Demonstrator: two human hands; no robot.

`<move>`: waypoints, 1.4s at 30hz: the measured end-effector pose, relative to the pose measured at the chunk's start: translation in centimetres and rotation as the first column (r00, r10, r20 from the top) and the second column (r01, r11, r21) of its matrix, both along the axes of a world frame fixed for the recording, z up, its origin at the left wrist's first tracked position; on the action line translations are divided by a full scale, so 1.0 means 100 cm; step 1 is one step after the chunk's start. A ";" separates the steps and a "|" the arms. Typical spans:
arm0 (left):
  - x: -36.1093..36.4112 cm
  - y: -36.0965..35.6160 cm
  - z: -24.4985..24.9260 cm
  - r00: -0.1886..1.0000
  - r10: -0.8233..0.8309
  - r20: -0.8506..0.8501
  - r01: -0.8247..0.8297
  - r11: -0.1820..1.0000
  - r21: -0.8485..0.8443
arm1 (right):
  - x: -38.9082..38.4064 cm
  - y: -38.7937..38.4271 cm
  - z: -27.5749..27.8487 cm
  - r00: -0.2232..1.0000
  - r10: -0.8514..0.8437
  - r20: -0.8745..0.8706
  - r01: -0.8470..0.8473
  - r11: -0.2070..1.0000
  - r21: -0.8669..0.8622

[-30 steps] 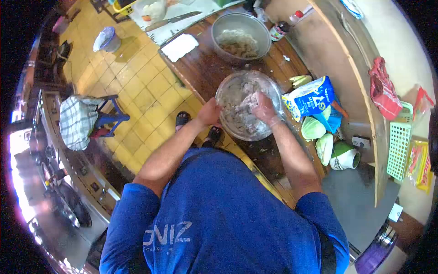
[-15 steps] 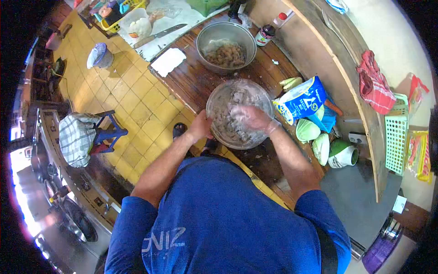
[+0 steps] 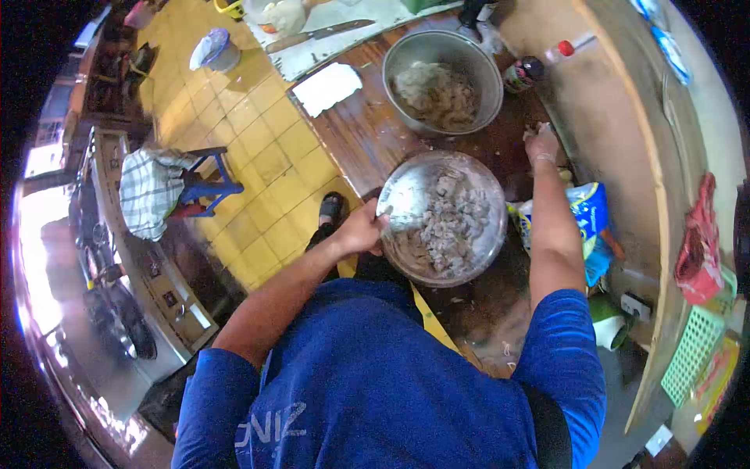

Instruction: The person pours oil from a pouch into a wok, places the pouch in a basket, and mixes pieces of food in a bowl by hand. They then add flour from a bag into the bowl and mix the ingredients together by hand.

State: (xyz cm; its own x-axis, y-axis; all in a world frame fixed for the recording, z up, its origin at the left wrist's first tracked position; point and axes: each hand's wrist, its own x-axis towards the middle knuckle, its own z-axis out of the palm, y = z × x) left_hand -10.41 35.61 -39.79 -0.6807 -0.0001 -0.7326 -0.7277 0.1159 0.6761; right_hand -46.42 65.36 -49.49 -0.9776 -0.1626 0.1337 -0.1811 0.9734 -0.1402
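My left hand (image 3: 362,229) grips the left rim of a metal bowl (image 3: 500,205) at the table's front edge. Pale, flour-coated lumps (image 3: 451,223) fill the bowl, and loose white flour lies at its left side. My right hand (image 3: 541,144) is out of the bowl, over the table beyond its right rim. Its fingers are bunched at a small whitish scrap; whether they hold it is hard to see. A whitish film, perhaps flour or a thin glove, covers that hand to the wrist. Behind stands a deeper metal pot (image 3: 494,86) with a wet brownish mixture inside.
A dark bottle with a red label (image 3: 522,75) stands right of the pot. A blue-and-yellow packet (image 3: 587,209) lies right of the bowl. White paper (image 3: 328,87) and a long knife (image 3: 320,35) lie at the back left. A stool with checked cloth (image 3: 152,191) is on the floor.
My right hand has left the lumps in the bowl and moved up and right to the table near the bottle. My left hand stays on the rim. The whole view has shifted and turned.
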 end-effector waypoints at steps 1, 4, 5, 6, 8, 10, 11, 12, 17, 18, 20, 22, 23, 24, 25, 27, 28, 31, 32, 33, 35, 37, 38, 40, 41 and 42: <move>0.003 -0.003 -0.013 1.000 0.008 0.015 -0.008 1.000 -0.008 | -0.002 -0.005 -0.006 1.000 0.008 0.015 -0.008 1.000 -0.008; 0.010 -0.004 -0.041 0.995 -0.008 -0.100 0.016 0.997 0.081 | 0.006 -0.002 -0.009 0.985 0.084 0.152 -0.083 0.996 -0.015; 0.008 -0.005 -0.038 0.995 -0.016 -0.100 0.025 0.996 0.087 | 0.033 -0.012 0.026 0.955 0.082 0.283 0.001 0.960 -0.281; 0.005 -0.006 -0.035 0.999 -0.012 -0.046 0.018 0.992 0.123 | 0.073 -0.025 0.070 0.910 0.118 0.398 0.115 0.850 -0.514; -0.002 -0.012 -0.026 0.995 -0.098 -0.005 0.098 0.988 0.117 | 0.135 -0.035 0.087 0.828 0.369 0.422 0.172 0.550 -0.817; -0.007 -0.012 -0.022 0.992 -0.127 -0.004 0.127 0.987 0.097 | 0.179 -0.041 0.065 0.760 0.582 0.290 -0.289 0.702 -0.651; -0.008 -0.012 -0.021 0.989 -0.145 -0.001 0.144 0.987 0.076 | 0.192 -0.058 0.062 0.673 0.637 0.377 -0.413 0.746 -0.523; -0.003 -0.012 -0.035 0.996 -0.089 -0.030 0.092 0.982 0.165 | 0.215 -0.087 0.096 0.707 0.477 0.521 -0.275 0.865 -0.419; -0.008 -0.013 -0.032 0.983 -0.181 0.027 0.169 0.956 0.239 | 0.269 -0.172 0.111 0.787 0.143 0.600 -0.240 0.967 0.085; -0.002 -0.010 -0.048 0.962 -0.204 -0.183 0.223 0.971 0.091 | 0.278 -0.158 0.077 0.897 0.305 0.320 -0.337 0.940 0.048; 0.003 -0.007 -0.055 0.886 -0.258 -0.384 0.259 0.965 -0.052 | 0.269 -0.135 0.027 0.840 0.239 0.487 -0.198 0.971 -0.135; -0.002 -0.004 -0.038 0.997 0.065 0.039 -0.074 0.947 0.312 | 0.271 -0.137 0.060 0.739 0.230 0.634 -0.244 0.967 -0.067; -0.006 -0.006 -0.026 0.997 0.067 0.033 -0.074 0.943 0.325 | 0.270 -0.132 0.061 0.742 0.224 0.632 -0.247 0.968 -0.052; -0.010 -0.011 -0.014 0.994 0.027 0.109 -0.059 0.950 0.306 | 0.266 -0.120 0.060 0.801 0.218 0.557 -0.149 0.975 -0.166; -0.012 -0.016 -0.009 0.982 -0.014 0.190 -0.042 0.956 0.289 | 0.264 -0.114 0.060 0.851 0.197 0.486 -0.058 0.956 -0.286; -0.001 -0.009 -0.087 0.984 0.055 -0.169 0.019 0.912 0.409 | 0.262 -0.100 0.083 0.871 0.113 0.479 0.017 0.966 -0.260; -0.007 -0.014 -0.058 0.988 -0.062 -0.139 0.102 0.947 0.304 | 0.255 -0.073 0.068 0.868 0.271 0.417 -0.187 0.955 -0.230; -0.009 -0.012 -0.070 0.974 -0.171 -0.150 0.210 0.929 0.304 | 0.266 -0.063 0.085 0.869 0.321 0.378 -0.252 0.942 -0.221; -0.008 -0.011 -0.072 0.991 -0.100 -0.088 0.125 0.931 0.342 | 0.272 -0.073 0.101 0.891 0.226 0.394 -0.124 0.956 -0.267; -0.007 -0.010 -0.076 0.999 -0.029 -0.022 0.035 0.928 0.371 | 0.274 -0.091 0.118 0.890 0.228 0.395 -0.126 0.956 -0.266; -0.004 -0.006 -0.093 0.992 -0.037 -0.123 0.075 0.945 0.319 | 0.281 -0.136 0.141 0.790 0.096 0.605 -0.180 0.980 0.080; -0.004 -0.005 -0.093 0.974 -0.048 -0.221 0.106 0.960 0.258 | 0.279 -0.158 0.112 0.675 -0.019 0.737 -0.257 0.931 0.260; -0.006 -0.007 -0.082 0.974 -0.063 -0.219 0.114 0.967 0.228 | 0.286 -0.160 0.080 0.809 0.100 0.579 -0.317 0.904 0.286; -0.005 -0.009 -0.094 0.975 -0.074 -0.212 0.116 0.975 0.191 | 0.292 -0.163 0.065 0.914 0.249 0.321 -0.354 0.876 0.329; -0.004 -0.011 -0.129 0.887 -0.172 -0.428 0.202 0.979 0.025 | 0.284 -0.162 0.066 0.914 0.250 0.320 -0.354 0.878 0.324; 0.000 -0.009 -0.148 0.745 -0.289 -0.601 0.249 0.957 -0.151 | 0.275 -0.158 0.066 0.853 0.188 0.487 -0.317 0.928 0.196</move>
